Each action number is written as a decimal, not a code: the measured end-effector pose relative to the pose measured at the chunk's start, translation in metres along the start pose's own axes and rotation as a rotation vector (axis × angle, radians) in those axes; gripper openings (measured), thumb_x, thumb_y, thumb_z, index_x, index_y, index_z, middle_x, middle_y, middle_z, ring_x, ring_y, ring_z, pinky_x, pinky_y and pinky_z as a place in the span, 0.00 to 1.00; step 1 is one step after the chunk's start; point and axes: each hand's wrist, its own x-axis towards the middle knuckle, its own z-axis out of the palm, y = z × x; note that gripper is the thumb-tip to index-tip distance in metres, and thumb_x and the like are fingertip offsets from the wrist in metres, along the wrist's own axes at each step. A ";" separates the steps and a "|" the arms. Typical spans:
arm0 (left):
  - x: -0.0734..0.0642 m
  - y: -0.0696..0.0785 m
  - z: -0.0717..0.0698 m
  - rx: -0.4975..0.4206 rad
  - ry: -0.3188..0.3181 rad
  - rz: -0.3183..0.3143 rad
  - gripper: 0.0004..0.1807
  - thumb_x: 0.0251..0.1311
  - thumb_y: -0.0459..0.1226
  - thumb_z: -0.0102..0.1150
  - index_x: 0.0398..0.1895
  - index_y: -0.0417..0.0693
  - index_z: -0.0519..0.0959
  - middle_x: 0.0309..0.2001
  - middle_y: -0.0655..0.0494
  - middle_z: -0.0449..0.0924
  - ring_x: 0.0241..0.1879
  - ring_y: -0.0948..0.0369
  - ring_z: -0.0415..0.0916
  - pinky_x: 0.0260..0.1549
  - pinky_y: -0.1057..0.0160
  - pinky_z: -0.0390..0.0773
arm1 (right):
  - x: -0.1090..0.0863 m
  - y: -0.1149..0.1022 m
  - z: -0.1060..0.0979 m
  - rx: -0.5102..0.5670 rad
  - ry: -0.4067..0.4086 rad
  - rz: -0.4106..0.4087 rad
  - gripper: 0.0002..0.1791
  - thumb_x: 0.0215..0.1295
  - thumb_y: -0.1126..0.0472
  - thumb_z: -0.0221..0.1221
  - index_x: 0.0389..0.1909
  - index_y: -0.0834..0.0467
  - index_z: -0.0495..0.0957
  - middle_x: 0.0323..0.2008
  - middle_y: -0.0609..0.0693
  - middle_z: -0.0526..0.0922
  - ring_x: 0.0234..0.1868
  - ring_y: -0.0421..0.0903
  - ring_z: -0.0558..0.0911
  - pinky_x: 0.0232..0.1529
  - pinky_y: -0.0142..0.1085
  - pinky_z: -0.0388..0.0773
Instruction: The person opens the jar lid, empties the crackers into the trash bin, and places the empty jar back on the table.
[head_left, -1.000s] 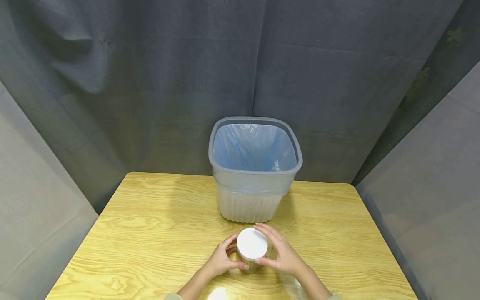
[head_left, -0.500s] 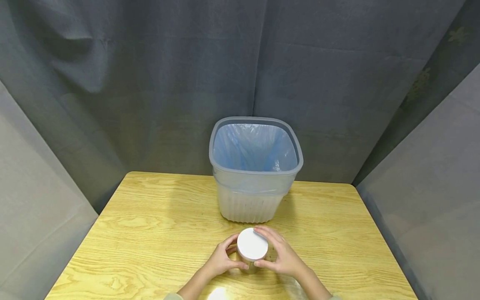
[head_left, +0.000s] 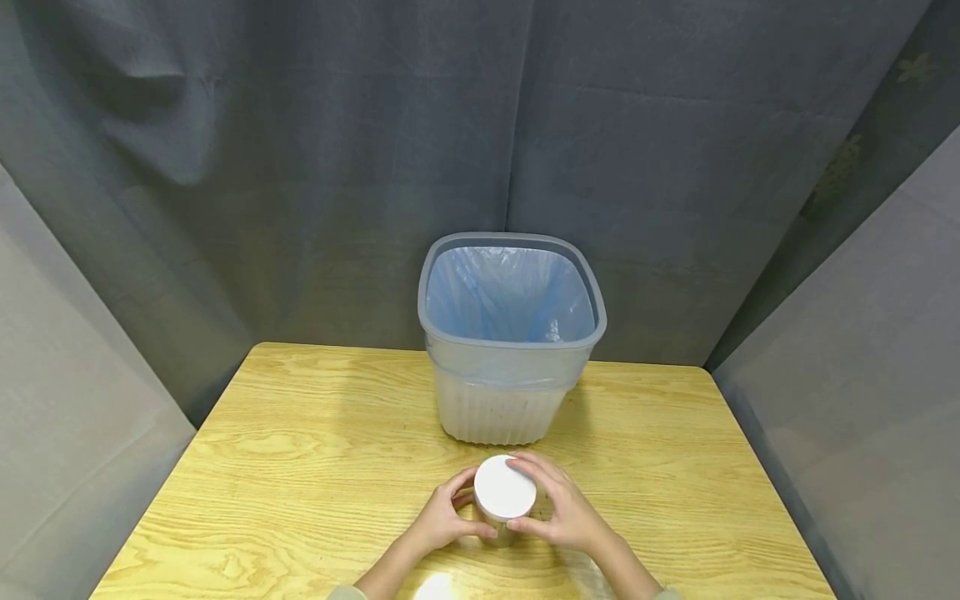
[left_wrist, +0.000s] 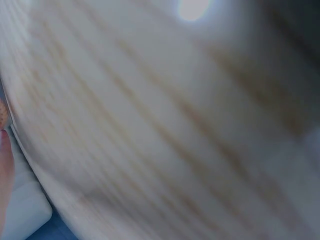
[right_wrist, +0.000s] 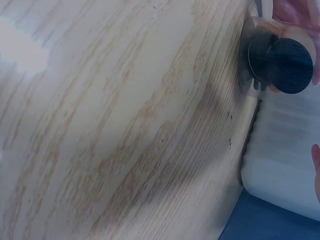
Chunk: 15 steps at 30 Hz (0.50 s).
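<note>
A clear jar (head_left: 504, 536) with a round white lid (head_left: 504, 487) stands upright on the table in the head view, just in front of the bin. My left hand (head_left: 441, 518) grips the jar from the left, thumb in front and fingers behind. From the right, my right hand (head_left: 564, 510) holds the lid, with fingers over its far edge and the thumb at its near side. In the right wrist view, the jar's transparent wall (right_wrist: 246, 82) shows beside a dark round object (right_wrist: 290, 66) that appears inside it. A fingertip (left_wrist: 5, 165) shows at the left wrist view's edge.
A whitish bin (head_left: 498, 412) with a grey rim and blue liner bag stands at the table's far edge. Wood-grain table (head_left: 300, 467) surrounds the hands. A dark grey curtain (head_left: 337, 167) hangs behind, with pale panels (head_left: 862, 400) at both sides.
My right fingertips have slid slightly nearer across the lid's far edge, and the thumb has shifted a little left. The left hand, jar and bin keep their places.
</note>
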 end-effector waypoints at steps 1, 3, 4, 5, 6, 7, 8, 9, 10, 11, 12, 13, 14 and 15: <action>0.000 0.000 0.000 0.000 -0.002 -0.001 0.44 0.38 0.34 0.73 0.63 0.41 0.62 0.60 0.44 0.66 0.59 0.45 0.62 0.57 0.53 0.68 | 0.000 0.000 0.000 0.002 0.002 -0.003 0.41 0.46 0.41 0.66 0.62 0.51 0.65 0.60 0.53 0.67 0.60 0.52 0.67 0.51 0.59 0.69; 0.000 0.000 0.000 -0.002 -0.005 -0.001 0.44 0.38 0.34 0.73 0.63 0.40 0.62 0.60 0.44 0.66 0.59 0.45 0.62 0.57 0.52 0.68 | 0.001 0.001 0.000 0.001 0.004 0.000 0.41 0.46 0.41 0.66 0.61 0.50 0.65 0.60 0.52 0.67 0.60 0.51 0.67 0.52 0.59 0.69; 0.000 0.000 0.000 -0.003 -0.006 -0.004 0.44 0.39 0.34 0.73 0.63 0.41 0.62 0.60 0.44 0.66 0.59 0.45 0.62 0.57 0.53 0.68 | 0.001 0.001 0.000 0.001 0.003 -0.003 0.41 0.46 0.40 0.66 0.61 0.50 0.65 0.60 0.51 0.67 0.60 0.50 0.68 0.52 0.58 0.69; 0.000 0.000 0.000 -0.004 -0.007 -0.009 0.44 0.39 0.34 0.73 0.63 0.41 0.62 0.60 0.45 0.66 0.59 0.45 0.62 0.57 0.53 0.68 | 0.001 0.001 0.000 0.001 0.003 -0.006 0.41 0.45 0.40 0.66 0.61 0.50 0.65 0.60 0.51 0.68 0.59 0.50 0.68 0.52 0.58 0.69; 0.000 0.000 0.000 -0.006 -0.008 -0.014 0.44 0.39 0.35 0.73 0.63 0.41 0.62 0.60 0.46 0.66 0.59 0.46 0.62 0.57 0.53 0.68 | 0.001 0.002 0.000 -0.001 0.002 -0.008 0.41 0.45 0.40 0.66 0.61 0.50 0.66 0.60 0.51 0.68 0.59 0.50 0.68 0.52 0.59 0.69; 0.000 0.000 -0.001 -0.008 -0.007 -0.019 0.44 0.38 0.35 0.73 0.63 0.42 0.62 0.60 0.46 0.66 0.59 0.46 0.62 0.57 0.54 0.68 | 0.001 0.002 -0.001 -0.005 0.003 -0.011 0.41 0.46 0.40 0.66 0.61 0.50 0.66 0.60 0.51 0.68 0.59 0.50 0.68 0.52 0.59 0.68; 0.000 0.000 -0.001 -0.010 -0.006 -0.024 0.44 0.38 0.35 0.73 0.63 0.42 0.62 0.60 0.47 0.66 0.59 0.47 0.62 0.57 0.54 0.68 | 0.002 0.003 -0.001 -0.003 0.002 -0.015 0.41 0.45 0.40 0.66 0.61 0.50 0.66 0.60 0.51 0.68 0.59 0.51 0.67 0.52 0.60 0.68; 0.000 -0.001 -0.001 -0.014 -0.006 -0.031 0.45 0.38 0.35 0.73 0.63 0.42 0.62 0.61 0.48 0.66 0.60 0.48 0.62 0.58 0.55 0.67 | 0.002 0.003 -0.001 -0.006 -0.001 -0.018 0.41 0.46 0.40 0.66 0.61 0.50 0.66 0.60 0.50 0.68 0.59 0.51 0.67 0.52 0.60 0.67; 0.000 -0.001 -0.001 -0.016 -0.004 -0.033 0.45 0.38 0.35 0.73 0.63 0.43 0.62 0.61 0.48 0.66 0.60 0.48 0.62 0.58 0.55 0.67 | 0.002 0.003 -0.001 -0.008 -0.004 -0.024 0.40 0.46 0.40 0.65 0.61 0.50 0.66 0.60 0.50 0.68 0.59 0.52 0.67 0.52 0.61 0.67; 0.001 -0.001 -0.001 -0.018 -0.002 -0.035 0.45 0.38 0.35 0.73 0.63 0.43 0.62 0.61 0.48 0.66 0.60 0.48 0.62 0.58 0.56 0.67 | 0.003 0.003 -0.001 -0.012 -0.005 -0.029 0.40 0.46 0.40 0.65 0.61 0.50 0.66 0.60 0.51 0.68 0.59 0.52 0.67 0.51 0.62 0.66; 0.001 -0.001 -0.001 -0.019 -0.001 -0.035 0.45 0.37 0.35 0.73 0.63 0.43 0.62 0.61 0.49 0.66 0.60 0.49 0.62 0.57 0.56 0.68 | 0.003 0.004 -0.002 -0.015 -0.007 -0.035 0.40 0.46 0.40 0.65 0.61 0.51 0.66 0.60 0.51 0.68 0.59 0.53 0.68 0.51 0.63 0.66; 0.001 -0.001 -0.001 -0.020 0.000 -0.035 0.45 0.37 0.35 0.73 0.63 0.43 0.63 0.61 0.49 0.66 0.60 0.49 0.62 0.57 0.56 0.68 | 0.003 0.004 -0.002 -0.014 -0.012 -0.034 0.40 0.46 0.40 0.65 0.61 0.51 0.66 0.60 0.50 0.68 0.59 0.53 0.68 0.51 0.63 0.66; 0.001 -0.001 -0.001 -0.022 0.000 -0.033 0.45 0.37 0.35 0.73 0.63 0.43 0.63 0.61 0.49 0.66 0.60 0.49 0.62 0.57 0.56 0.68 | 0.004 0.004 -0.003 -0.013 -0.017 -0.033 0.40 0.46 0.40 0.65 0.61 0.50 0.66 0.60 0.50 0.68 0.59 0.53 0.68 0.50 0.64 0.65; 0.001 -0.001 0.000 -0.024 0.000 -0.032 0.45 0.37 0.34 0.73 0.63 0.43 0.63 0.61 0.49 0.66 0.60 0.49 0.62 0.57 0.56 0.68 | 0.004 0.004 -0.004 -0.013 -0.023 -0.032 0.40 0.46 0.40 0.65 0.61 0.50 0.66 0.60 0.49 0.68 0.59 0.53 0.68 0.51 0.64 0.65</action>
